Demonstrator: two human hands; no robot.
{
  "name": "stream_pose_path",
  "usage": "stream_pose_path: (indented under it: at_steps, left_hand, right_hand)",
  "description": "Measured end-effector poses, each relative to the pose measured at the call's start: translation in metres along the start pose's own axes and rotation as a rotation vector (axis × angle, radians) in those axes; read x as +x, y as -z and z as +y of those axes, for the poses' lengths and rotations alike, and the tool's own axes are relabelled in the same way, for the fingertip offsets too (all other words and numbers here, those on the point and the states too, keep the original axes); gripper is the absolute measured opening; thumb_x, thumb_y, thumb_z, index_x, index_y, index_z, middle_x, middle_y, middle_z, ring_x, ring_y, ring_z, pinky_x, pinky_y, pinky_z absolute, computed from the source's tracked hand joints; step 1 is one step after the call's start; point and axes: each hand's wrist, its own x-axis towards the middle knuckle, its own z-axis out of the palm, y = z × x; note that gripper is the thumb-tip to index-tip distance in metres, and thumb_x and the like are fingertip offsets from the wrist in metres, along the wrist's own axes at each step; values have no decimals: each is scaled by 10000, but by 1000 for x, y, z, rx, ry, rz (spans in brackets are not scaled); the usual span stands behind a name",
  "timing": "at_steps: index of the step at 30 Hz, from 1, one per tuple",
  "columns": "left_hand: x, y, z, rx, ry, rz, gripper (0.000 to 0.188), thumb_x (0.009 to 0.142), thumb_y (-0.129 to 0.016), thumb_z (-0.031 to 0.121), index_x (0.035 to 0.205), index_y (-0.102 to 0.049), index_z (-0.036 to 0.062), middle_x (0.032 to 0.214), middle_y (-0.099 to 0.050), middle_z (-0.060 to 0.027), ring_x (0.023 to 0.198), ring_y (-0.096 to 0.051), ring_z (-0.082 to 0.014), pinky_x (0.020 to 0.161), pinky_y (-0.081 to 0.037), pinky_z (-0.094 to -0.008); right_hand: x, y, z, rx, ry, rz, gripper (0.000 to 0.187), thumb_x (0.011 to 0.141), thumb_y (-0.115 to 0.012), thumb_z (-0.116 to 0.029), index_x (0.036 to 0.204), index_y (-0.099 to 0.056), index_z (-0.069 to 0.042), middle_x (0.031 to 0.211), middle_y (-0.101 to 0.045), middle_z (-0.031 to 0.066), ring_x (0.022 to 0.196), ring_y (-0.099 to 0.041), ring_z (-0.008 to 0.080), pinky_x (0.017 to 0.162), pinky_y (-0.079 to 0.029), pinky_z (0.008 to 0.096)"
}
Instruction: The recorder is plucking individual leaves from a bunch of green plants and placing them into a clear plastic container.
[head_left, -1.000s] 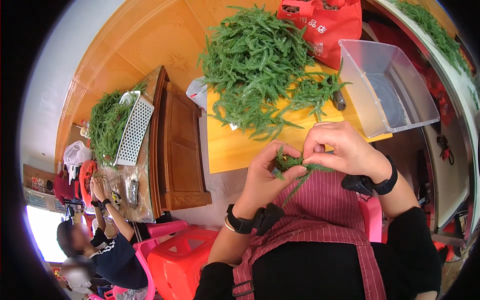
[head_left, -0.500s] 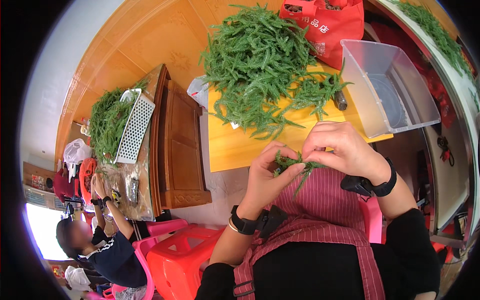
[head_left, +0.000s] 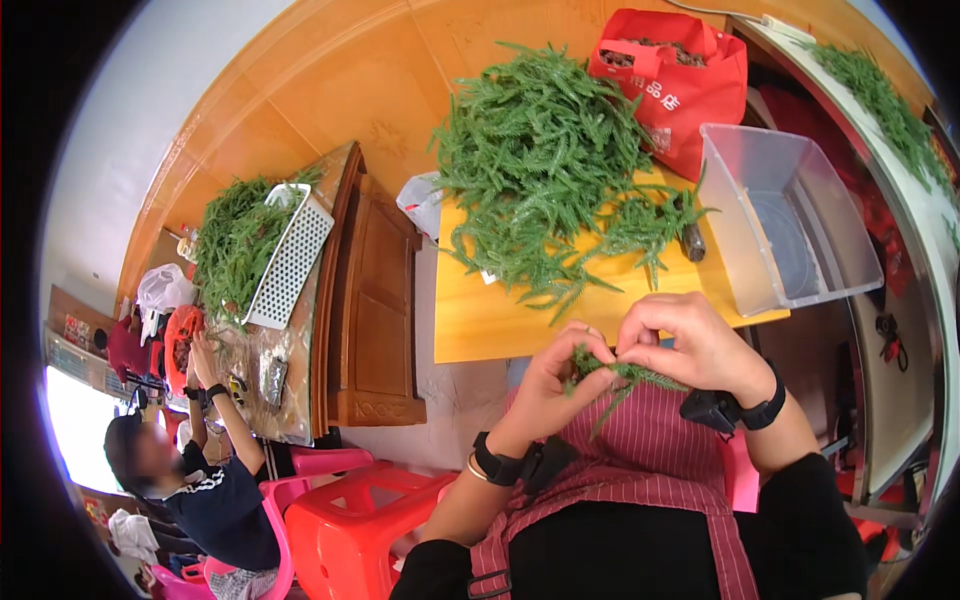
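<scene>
- Now the green sprig (head_left: 630, 378) spreads more visibly rightward beneath the right hand (head_left: 690, 340) than a moment ago.
- Both hands grip it: the left hand (head_left: 555, 385) curls around one end, the right pinches close by.
- It hangs above the striped apron (head_left: 640, 440).
- Its handling seems unfinished.

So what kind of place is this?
Probably an indoor workroom, maybe in a home or shop: a heap of green sprigs on a yellow table, more greenery by a white perforated basket, and a co-worker seated nearby.
</scene>
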Motion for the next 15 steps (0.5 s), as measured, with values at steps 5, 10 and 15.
stream_pose_path:
  at_steps: [5, 10, 15]
  left_hand:
    - [4, 1, 0, 434, -186, -47, 253, 689, -723, 12, 868, -553, 69, 843, -511, -41, 797, -522, -161, 661, -405, -263]
    - [3, -7, -10, 544, -250, 58, 246, 685, -737, 24, 825, -538, 64, 802, -532, -45, 742, -525, -170, 653, -413, -263]
    - [3, -12, -11, 693, -245, 85, 282, 676, -763, 59, 799, -509, 65, 769, -534, -46, 700, -525, -152, 619, -418, -258]
  right_hand:
    - [-4, -2, 6, 5, 25, -40, 87, 724, -664, -36, 787, -605, -28, 706, -606, 55, 662, -590, 189, 605, -453, 286]
    - [-7, -4, 8, 66, -71, -41, 78, 738, -650, -25, 792, -595, -23, 675, -589, 50, 627, -571, 157, 597, -444, 269]
    - [-6, -10, 11, 73, -85, -55, 77, 746, -638, -14, 802, -586, -18, 644, -566, 37, 590, -536, 111, 578, -429, 247]
